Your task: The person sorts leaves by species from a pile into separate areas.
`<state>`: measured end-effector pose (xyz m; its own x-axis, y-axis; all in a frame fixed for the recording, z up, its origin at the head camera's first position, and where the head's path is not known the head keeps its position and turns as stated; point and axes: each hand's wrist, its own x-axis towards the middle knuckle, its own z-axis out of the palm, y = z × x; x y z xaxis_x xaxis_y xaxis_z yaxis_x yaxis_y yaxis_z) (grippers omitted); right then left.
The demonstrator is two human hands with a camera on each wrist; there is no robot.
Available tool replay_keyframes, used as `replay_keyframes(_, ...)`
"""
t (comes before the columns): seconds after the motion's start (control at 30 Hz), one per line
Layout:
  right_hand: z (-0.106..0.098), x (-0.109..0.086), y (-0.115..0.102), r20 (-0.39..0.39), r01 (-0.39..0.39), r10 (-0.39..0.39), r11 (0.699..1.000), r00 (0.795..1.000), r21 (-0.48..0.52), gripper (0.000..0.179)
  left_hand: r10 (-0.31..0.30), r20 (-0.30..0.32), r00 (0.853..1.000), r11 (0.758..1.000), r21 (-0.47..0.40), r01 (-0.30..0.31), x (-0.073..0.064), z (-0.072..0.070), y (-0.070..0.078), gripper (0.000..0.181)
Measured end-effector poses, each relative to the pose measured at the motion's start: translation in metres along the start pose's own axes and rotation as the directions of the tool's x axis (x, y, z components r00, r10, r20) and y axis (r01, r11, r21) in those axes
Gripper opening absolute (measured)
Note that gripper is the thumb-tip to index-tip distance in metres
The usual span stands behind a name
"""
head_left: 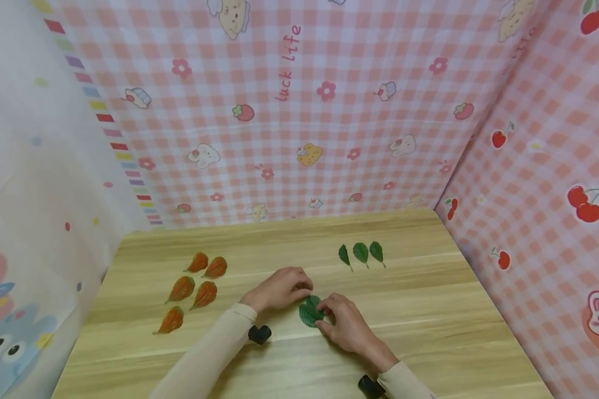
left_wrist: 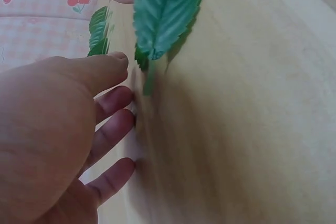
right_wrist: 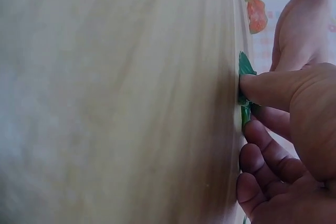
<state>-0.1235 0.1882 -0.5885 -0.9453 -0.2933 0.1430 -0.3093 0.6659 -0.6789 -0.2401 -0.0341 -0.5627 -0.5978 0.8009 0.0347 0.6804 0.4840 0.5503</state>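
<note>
Green leaves (head_left: 309, 313) with toothed edges overlap on the wooden table between the two hands. My right hand (head_left: 346, 324) pinches a green leaf (right_wrist: 245, 65) between thumb and forefinger, low over the tabletop. My left hand (head_left: 282, 288) is at the left side of these leaves, its fingertips resting at the table. In the left wrist view, the thumb (left_wrist: 107, 72) lies beside the leaf's stem (left_wrist: 149, 80) with the fingers spread loosely and nothing between them. Part of the lower leaf is hidden under the upper leaf (left_wrist: 170, 11).
Several orange-red leaves (head_left: 182, 288) lie in a loose group on the table's left. Three green leaves (head_left: 360, 252) lie in a row at the back right. Pink checked cloth (head_left: 299, 138) walls off the back and right, with pale printed cloth (head_left: 25, 183) on the left.
</note>
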Motion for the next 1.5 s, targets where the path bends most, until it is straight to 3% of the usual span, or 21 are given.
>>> replay_keyframes(0.4, -0.005, -0.002, 0.003, 0.022, 0.040, -0.041, 0.999, 0.999, 0.030, 0.012, -0.033, 0.046, 0.998, 0.999, -0.006, 0.034, -0.007, 0.004, 0.006, 0.026)
replay_keyframes(0.7, -0.027, -0.005, 0.003, 0.185, 0.064, -0.074, 0.996, 0.980, 0.059, 0.007, -0.033, 0.095, 0.995, 0.999, -0.026, 0.035, -0.006, 0.003, 0.008, 0.025)
replay_keyframes(0.9, -0.045, -0.010, 0.010, 0.275, 0.008, -0.046, 0.990, 0.960, 0.138, 0.007, -0.040, 0.115, 0.993, 0.999, -0.015, 0.042, -0.004, 0.006, 0.008, 0.029)
replay_keyframes(1.2, -0.053, -0.014, 0.020, 0.239, -0.047, -0.008, 0.973, 0.971, 0.225, 0.007, -0.044, 0.080, 0.996, 0.999, -0.019, 0.045, -0.006, 0.013, 0.004, 0.021)
replay_keyframes(1.5, -0.058, -0.014, 0.020, 0.197, -0.057, -0.005, 0.950, 0.980, 0.308, 0.007, -0.060, 0.003, 0.998, 0.998, -0.027, 0.060, -0.009, 0.018, 0.003, 0.008)
